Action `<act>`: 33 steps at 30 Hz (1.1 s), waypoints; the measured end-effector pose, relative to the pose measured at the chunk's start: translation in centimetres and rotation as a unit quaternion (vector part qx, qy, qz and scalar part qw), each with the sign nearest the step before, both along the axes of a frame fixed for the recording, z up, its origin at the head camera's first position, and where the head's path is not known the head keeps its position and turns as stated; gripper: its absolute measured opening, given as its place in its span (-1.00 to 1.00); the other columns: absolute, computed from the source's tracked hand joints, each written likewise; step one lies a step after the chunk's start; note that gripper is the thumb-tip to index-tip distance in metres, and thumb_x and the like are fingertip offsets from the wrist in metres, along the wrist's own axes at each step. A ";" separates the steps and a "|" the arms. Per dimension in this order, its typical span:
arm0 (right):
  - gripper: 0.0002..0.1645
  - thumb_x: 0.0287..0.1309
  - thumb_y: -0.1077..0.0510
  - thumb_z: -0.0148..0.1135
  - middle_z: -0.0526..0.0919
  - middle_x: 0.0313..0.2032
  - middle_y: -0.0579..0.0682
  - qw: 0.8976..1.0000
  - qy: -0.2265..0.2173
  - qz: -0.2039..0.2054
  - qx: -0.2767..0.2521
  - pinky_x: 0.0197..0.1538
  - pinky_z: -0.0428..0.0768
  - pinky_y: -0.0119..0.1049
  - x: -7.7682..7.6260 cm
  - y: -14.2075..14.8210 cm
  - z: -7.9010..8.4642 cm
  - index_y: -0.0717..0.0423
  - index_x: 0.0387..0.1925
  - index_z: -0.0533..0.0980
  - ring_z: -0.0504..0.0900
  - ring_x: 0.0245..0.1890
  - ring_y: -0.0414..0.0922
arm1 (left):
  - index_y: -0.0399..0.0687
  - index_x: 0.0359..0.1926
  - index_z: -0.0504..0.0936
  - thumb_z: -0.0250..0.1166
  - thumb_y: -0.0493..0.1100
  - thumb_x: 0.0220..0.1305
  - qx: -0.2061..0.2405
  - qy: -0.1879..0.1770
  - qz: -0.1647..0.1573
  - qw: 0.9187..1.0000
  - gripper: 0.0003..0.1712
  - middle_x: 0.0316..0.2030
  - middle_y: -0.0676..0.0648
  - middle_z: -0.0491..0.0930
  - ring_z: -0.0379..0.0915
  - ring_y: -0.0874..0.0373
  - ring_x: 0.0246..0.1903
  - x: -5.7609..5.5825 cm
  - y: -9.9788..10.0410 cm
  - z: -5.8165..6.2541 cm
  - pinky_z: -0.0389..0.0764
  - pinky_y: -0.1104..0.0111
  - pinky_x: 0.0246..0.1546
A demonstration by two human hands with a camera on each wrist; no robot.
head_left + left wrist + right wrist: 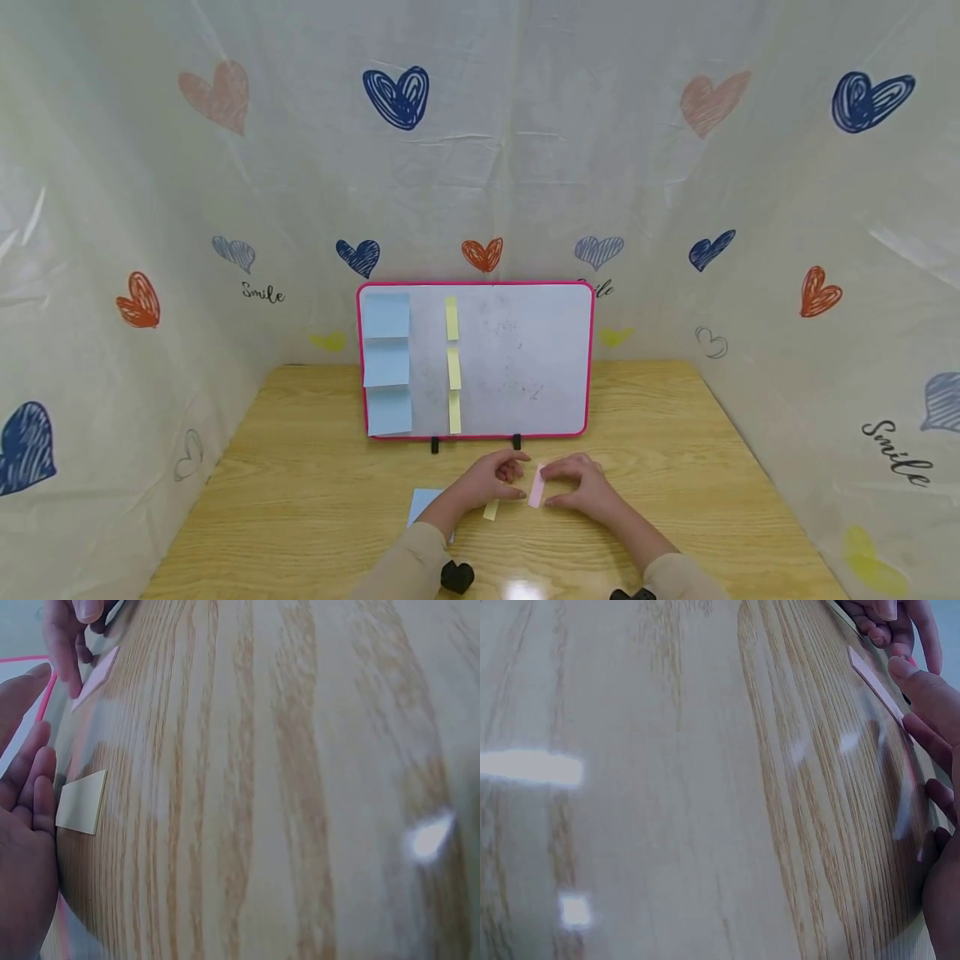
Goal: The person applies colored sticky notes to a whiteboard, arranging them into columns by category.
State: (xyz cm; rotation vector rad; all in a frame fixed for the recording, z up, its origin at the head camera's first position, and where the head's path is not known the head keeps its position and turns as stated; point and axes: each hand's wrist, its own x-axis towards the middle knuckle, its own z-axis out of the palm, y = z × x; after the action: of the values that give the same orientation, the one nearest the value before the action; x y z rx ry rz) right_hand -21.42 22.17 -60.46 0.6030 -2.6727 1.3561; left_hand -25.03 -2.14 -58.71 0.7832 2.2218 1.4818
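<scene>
So the little pink sticky pad (536,487) is lying on the table (300,492) between the two hands, in front of the whiteboard (525,358). The right hand (583,487) has a fingertip right at the pad's far end, looks like it's touching, with the thumb held apart, so it's a loose touch rather than a pinch. The left hand (487,483) is free of any grip: thumb and index finger spread toward the pink pad, other fingers loosely bent.

Just beside that left hand there's a small yellow pad (491,510), partly covered by it in the head view. Further left, a light blue pad (424,503) pokes out from behind the forearm.

The whiteboard has a pink frame and two black feet (435,445). Three blue notes (387,362) run down its left edge, and three narrow yellow strips (453,367) make another column to their right. Behind it all, a pale curtain (525,183) with hearts and "Smile" printed on it.
</scene>
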 end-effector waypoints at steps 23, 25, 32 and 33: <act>-0.67 -0.25 0.05 0.63 0.67 -0.20 -0.26 0.999 0.021 -0.019 -0.037 0.00 0.37 -0.25 1.6 -1.3 -0.5 -0.12 -0.32 0.73 0.47 -0.12 -0.23 | -0.07 0.11 0.59 0.56 -0.29 -0.03 -0.058 0.077 -0.016 0.995 -0.39 -0.24 0.16 0.51 0.40 0.32 -0.24 0.6 0.2 -0.6 0.47 0.42 -0.09; -0.67 -0.30 0.02 0.65 0.66 -0.23 -0.29 0.998 0.035 -0.047 -0.032 0.03 0.28 -0.16 1.7 -1.5 -0.6 -0.17 -0.37 0.71 0.46 -0.12 -0.24 | -0.06 0.11 0.59 0.56 -0.29 -0.03 -0.063 0.082 -0.017 0.994 -0.39 -0.24 0.17 0.52 0.40 0.33 -0.23 0.5 0.2 -0.6 0.47 0.43 -0.09; -0.54 -0.46 -0.20 0.66 0.58 -0.27 -0.39 0.993 0.036 -0.106 0.040 0.01 0.17 -0.01 2.0 -2.4 -0.7 -0.26 -0.41 0.63 0.42 -0.09 -0.17 | -0.07 0.12 0.58 0.56 -0.29 -0.04 -0.074 0.094 -0.017 0.993 -0.37 -0.21 0.13 0.52 0.39 0.31 -0.23 0.7 0.3 -0.6 0.47 0.43 -0.10; -0.50 -0.48 -0.24 0.65 0.56 -0.26 -0.39 0.992 0.036 -0.110 0.057 0.01 0.18 0.00 2.0 -2.5 -0.7 -0.26 -0.39 0.63 0.42 -0.08 -0.16 | -0.07 0.12 0.58 0.56 -0.29 -0.03 -0.078 0.098 -0.017 0.992 -0.37 -0.21 0.13 0.52 0.39 0.31 -0.23 0.8 0.3 -0.6 0.47 0.43 -0.11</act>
State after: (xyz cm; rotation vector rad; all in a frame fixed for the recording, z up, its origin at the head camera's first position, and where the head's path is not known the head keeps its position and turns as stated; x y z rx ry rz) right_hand -19.38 19.69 -61.19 0.3449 -2.6764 1.1104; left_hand -24.27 -1.86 -59.26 0.9455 2.4198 1.2442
